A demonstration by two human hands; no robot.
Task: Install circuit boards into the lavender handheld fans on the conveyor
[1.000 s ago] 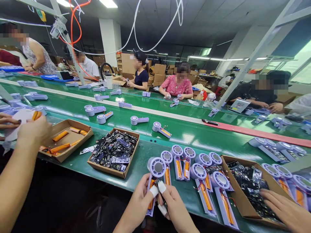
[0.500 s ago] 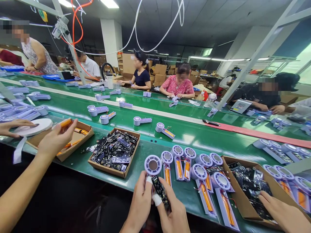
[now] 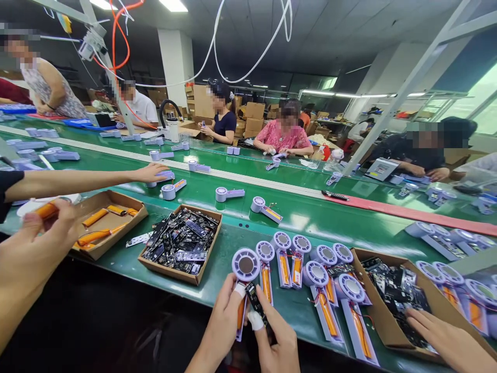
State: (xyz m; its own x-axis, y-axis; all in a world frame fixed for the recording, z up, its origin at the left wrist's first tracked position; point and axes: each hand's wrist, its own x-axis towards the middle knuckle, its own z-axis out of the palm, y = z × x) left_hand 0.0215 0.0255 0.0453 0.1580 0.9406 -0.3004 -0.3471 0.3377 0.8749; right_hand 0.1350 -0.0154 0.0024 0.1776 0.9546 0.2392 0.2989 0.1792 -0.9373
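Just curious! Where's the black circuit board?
Head view, bottom centre: the black circuit board sits between the left hand and right hand, below a round lilac fan.

Fluorescent tubes (image 3: 173,5) glowing along dark ceiling, smaller strip lights shining farther off toward right. White square pillar (image 3: 171,62) rising beyond far bench. Cardboard boxes (image 3: 254,111) standing stacked toward back of room. Daylight coming through windows (image 3: 479,98) along right side. White metal frame (image 3: 411,83) slanting up above long green conveyor bench (image 3: 248,228), red strip (image 3: 411,220) running along bench's far edge. Second green bench (image 3: 217,155) stretching alongside it. Orange hose (image 3: 118,36) looping down from overhead.
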